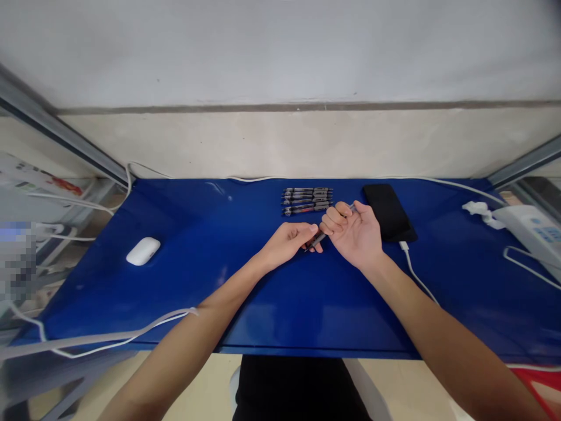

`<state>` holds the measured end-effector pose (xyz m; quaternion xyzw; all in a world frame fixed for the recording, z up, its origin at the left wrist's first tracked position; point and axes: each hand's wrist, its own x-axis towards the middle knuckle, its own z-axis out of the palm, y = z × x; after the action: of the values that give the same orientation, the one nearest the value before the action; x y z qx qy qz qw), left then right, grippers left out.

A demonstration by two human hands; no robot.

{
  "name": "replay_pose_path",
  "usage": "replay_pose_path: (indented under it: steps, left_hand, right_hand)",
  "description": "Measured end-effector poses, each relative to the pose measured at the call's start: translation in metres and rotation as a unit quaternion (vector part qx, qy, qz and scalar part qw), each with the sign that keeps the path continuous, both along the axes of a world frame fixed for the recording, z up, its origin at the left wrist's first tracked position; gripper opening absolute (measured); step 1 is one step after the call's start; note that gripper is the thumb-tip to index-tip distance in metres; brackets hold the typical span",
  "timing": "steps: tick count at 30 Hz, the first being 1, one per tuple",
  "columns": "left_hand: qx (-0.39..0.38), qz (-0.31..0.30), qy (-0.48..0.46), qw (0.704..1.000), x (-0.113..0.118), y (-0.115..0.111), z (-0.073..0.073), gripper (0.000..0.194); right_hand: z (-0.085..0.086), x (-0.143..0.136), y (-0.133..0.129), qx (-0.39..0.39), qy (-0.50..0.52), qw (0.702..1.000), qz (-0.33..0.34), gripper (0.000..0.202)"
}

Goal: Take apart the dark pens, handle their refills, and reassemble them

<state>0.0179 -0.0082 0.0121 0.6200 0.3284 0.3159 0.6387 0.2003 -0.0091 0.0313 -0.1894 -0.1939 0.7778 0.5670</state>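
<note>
Two bare forearms (pixel 421 304) reach forward from the bottom edge, on either side of a lap in black clothing (pixel 298 389), over a glossy blue counter (pixel 280 316). The hands meet just right of the middle, sharing one slim dark pen (pixel 321 237), which slants between them with its pointed end toward the lower left. The left hand (pixel 289 242) grips the pen close to that tip, thumb on top. The right hand (pixel 355 234), palm turned up, has its fingers curled around the upper part of the same pen.

Just beyond the hands, several dark pens (pixel 307 194) lie side by side in a neat stack of rows, pointing left and right. To their right, partly behind the right hand, is a black smartphone (pixel 388 210), screen dark, with a white charging cable (pixel 416 273) plugged into its near end. Well apart on the left sits a rounded white earbud case (pixel 143 251). At the far right is a white power strip (pixel 532 237). A pale wall (pixel 280 143) rises behind the counter.
</note>
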Motion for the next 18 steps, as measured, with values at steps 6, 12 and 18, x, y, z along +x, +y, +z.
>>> replay_pose_path:
  steps: [6, 12, 18]
  left_hand:
    - [0.000, 0.000, 0.001, 1.000, -0.0003, -0.0002, 0.0012, 0.056]
    - [-0.003, 0.000, 0.001, 1.000, 0.0002, -0.0005, 0.0023, 0.056]
    - [0.000, -0.003, 0.004, 1.000, -0.0001, -0.0006, 0.0029, 0.057]
  right_hand:
    - [-0.0006, 0.0001, -0.0005, 0.007, -0.005, 1.000, 0.005, 0.034]
    - [0.0000, 0.0003, -0.0011, 0.004, -0.010, 1.000, 0.006, 0.035]
    - [0.0002, 0.0000, -0.0015, 0.005, -0.021, 1.000, 0.005, 0.035]
